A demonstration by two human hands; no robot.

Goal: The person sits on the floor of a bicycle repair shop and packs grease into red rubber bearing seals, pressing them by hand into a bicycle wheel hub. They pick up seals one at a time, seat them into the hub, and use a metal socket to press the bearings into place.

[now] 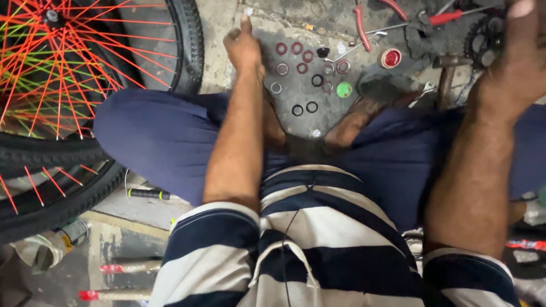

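Note:
I sit cross-legged on a concrete floor (227,34) in dark blue trousers and a striped shirt. My left hand (243,48) reaches forward over the floor, fingers curled loosely, beside several small rings and bearing cups (301,68) laid out in rows. Whether it pinches a small part, I cannot tell. My right hand (515,57) is raised at the far right edge, close to a black chainring (483,40); its palm side is hidden. A green cap (344,89) and a red round cap (391,58) lie among the rings.
Two bicycle wheels with orange and green spokes (68,68) and black tyres fill the left. Red-handled pliers (364,23) and a hammer (446,74) lie at the top right. A black-handled tool (148,194) and red-tipped rods (119,267) lie at lower left.

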